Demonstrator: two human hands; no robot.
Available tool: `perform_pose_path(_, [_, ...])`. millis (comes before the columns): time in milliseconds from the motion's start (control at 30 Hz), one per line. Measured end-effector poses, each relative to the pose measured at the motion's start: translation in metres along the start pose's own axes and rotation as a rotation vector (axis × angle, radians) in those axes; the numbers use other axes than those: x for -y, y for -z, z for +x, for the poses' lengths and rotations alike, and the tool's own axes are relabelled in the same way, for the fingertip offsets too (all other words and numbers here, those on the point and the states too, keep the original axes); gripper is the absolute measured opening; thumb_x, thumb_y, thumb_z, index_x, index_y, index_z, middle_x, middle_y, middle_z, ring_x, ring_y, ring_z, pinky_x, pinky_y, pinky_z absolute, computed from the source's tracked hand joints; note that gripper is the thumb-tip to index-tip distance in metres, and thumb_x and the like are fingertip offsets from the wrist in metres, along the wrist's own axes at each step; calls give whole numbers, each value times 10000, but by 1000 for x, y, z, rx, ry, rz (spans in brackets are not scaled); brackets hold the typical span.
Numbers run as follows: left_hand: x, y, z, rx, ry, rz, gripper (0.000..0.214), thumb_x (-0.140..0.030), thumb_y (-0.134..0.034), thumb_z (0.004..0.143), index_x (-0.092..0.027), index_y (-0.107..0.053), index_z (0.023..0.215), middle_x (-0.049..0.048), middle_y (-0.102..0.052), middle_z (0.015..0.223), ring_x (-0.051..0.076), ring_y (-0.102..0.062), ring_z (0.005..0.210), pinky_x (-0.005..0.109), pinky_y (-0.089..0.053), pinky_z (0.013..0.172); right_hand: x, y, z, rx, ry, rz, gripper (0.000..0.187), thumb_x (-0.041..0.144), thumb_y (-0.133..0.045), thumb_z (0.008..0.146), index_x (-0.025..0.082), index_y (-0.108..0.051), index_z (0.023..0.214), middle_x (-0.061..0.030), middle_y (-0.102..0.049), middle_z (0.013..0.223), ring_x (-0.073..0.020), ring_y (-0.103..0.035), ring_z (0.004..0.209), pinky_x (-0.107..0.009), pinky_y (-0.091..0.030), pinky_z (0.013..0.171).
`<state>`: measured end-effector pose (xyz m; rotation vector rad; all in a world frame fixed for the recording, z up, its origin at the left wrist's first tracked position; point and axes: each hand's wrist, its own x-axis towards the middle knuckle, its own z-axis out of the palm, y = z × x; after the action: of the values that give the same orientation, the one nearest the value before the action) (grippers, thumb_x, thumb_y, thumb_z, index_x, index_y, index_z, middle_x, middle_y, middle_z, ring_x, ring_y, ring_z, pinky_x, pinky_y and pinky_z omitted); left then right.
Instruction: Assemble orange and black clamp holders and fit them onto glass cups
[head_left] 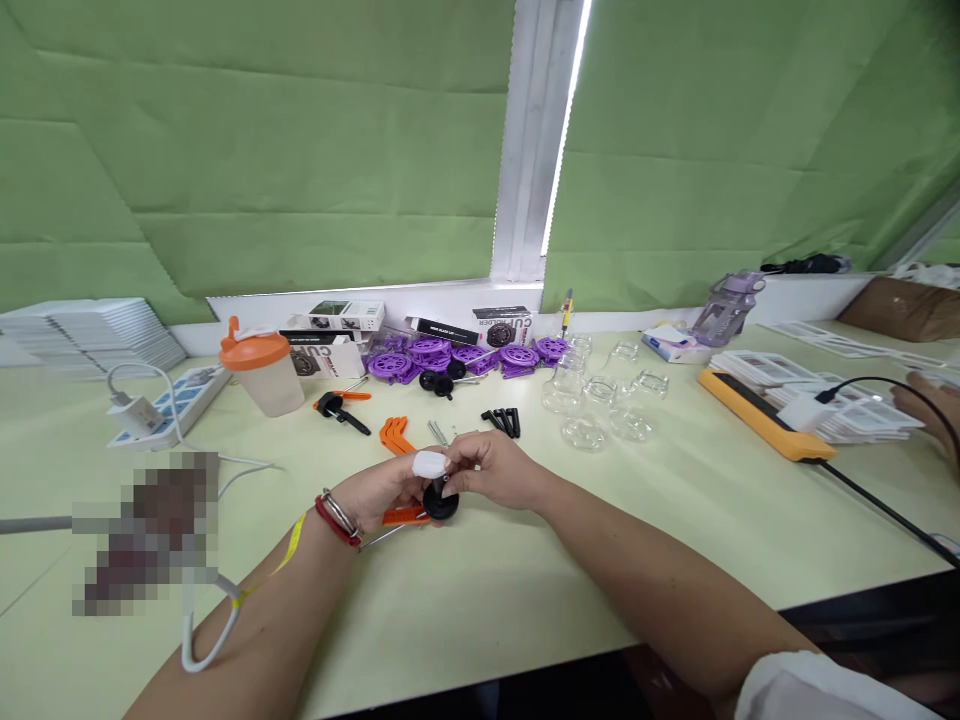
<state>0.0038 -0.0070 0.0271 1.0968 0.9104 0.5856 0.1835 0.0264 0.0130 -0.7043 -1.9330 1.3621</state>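
At the front middle of the table, my left hand [386, 490] is closed around a part with a black round disc [441, 503] and an orange arm [405, 515]. A thin metal rod [384, 538] sticks out below that hand. White wrapping [430, 464] covers a digit of my left hand. My right hand [491, 470] is closed in a pinch at the short stem above the disc; whatever lies between its fingertips is too small to make out. Just beyond my hands are orange bent pieces [394, 436], metal pins [437, 432] and several black tubes [502, 422].
Purple wheel-shaped parts [431, 352] lie before boxes [330, 358]. Clear glass-like vessels [589, 400] stand right of them. A shaker bottle [266, 375] and power strip [172, 410] are left. Far right, another person's hand [930, 405] is near white frames [862, 415].
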Motion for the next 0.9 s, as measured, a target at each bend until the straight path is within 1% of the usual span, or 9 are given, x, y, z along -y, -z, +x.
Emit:
perform_pose_path(133, [1, 1, 0, -47, 16, -3, 341, -447, -642, 667, -186, -590, 880, 28, -636, 753, 180, -580, 642, 329, -448, 647, -2, 0, 1, 23, -8, 55, 147, 228, -777, 608, 163, -665, 678, 14, -614, 725, -131, -572, 683, -268, -467, 666])
perform_pose_path(300, [2, 2, 0, -58, 26, -15, 336, -448, -646, 673, -189, -595, 881, 29, -641, 770, 182, -588, 658, 319, -444, 642, -8, 0, 2, 52, -57, 187, 197, 249, -790, 587, 153, -662, 701, 12, -633, 722, -132, -575, 695, -286, -472, 694])
perform_pose_path(467, [1, 1, -2, -54, 24, -14, 342, -448, -644, 672, -192, -596, 894, 32, -640, 788, 180, -584, 666, 310, -442, 630, -11, 0, 4, 73, -117, 297, 282, 283, -829, 525, 148, -654, 700, 19, -637, 719, -123, -574, 682, -291, -472, 699])
perform_pose_path(767, [-1, -1, -2, -61, 25, -8, 370, -469, -685, 635, -187, -605, 859, 35, -632, 782, 166, -578, 656, 311, -450, 644, -13, -1, 4, 76, -92, 285, 284, 285, -832, 528, 148, -641, 689, 16, -632, 709, -123, -564, 682, -286, -464, 681])
perform_pose_path(900, [-1, 0, -2, -68, 30, 0, 384, -460, -683, 636, -182, -613, 891, 45, -647, 808, 177, -584, 681, 322, -457, 666, -13, -1, 4, 68, -86, 288, 278, 263, -832, 526, 143, -635, 680, 20, -623, 696, -115, -555, 667, -279, -461, 670])
